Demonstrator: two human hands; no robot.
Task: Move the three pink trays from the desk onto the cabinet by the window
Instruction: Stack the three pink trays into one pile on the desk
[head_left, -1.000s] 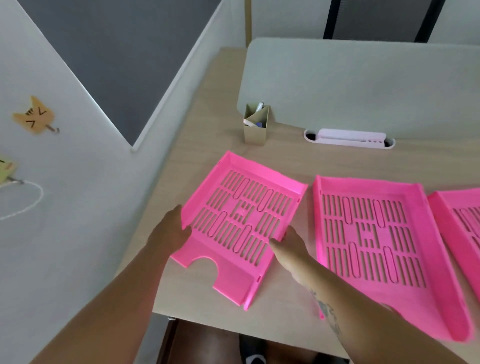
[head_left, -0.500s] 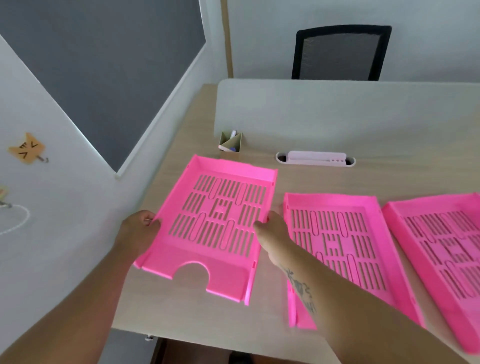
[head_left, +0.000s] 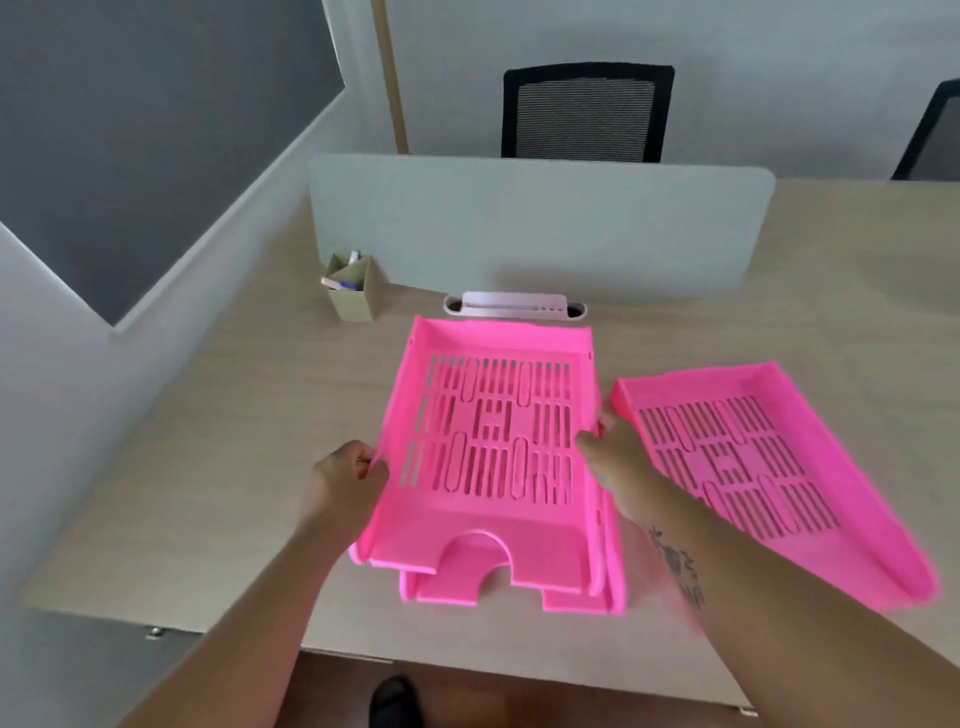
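Note:
I hold a slotted pink tray (head_left: 493, 540) by both long sides, directly over a second pink tray (head_left: 582, 600) that lies on the desk; only the lower tray's front lip and right edge show beneath it. My left hand (head_left: 345, 475) grips the held tray's left wall and my right hand (head_left: 610, 457) grips its right wall. A third pink tray (head_left: 810, 499) lies flat on the desk to the right, angled, a small gap from my right hand.
The wooden desk (head_left: 208, 467) has a grey divider panel (head_left: 540, 223) along its back. A cardboard pen holder (head_left: 356, 288) and a white cable slot (head_left: 514, 304) sit in front of it. Two black chairs (head_left: 587, 111) stand behind. A wall is on the left.
Both hands carried the left tray to the right and brought it over the middle tray, which is now mostly covered. The view has shifted right with it.

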